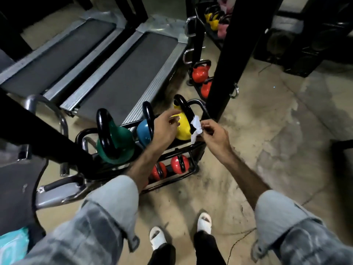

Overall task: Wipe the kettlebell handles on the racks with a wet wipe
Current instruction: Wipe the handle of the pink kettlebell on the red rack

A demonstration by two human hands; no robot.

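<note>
A black two-tier rack (196,148) holds a green kettlebell (122,139), a blue kettlebell (143,132) and a yellow kettlebell (182,129) on top, each with a black handle. Two red kettlebells (176,165) sit on the lower tier. My right hand (214,133) pinches a crumpled white wet wipe (195,128) just right of the yellow kettlebell's handle (184,107). My left hand (166,125) hovers over the blue and yellow kettlebells, fingers apart and holding nothing.
Two treadmills (122,73) lie behind the rack. A black upright post (227,60) stands to the right, with a second rack of red kettlebells (199,72) behind it and yellow ones farther back. A grey machine frame (57,190) is at left. My feet (204,221) stand on concrete.
</note>
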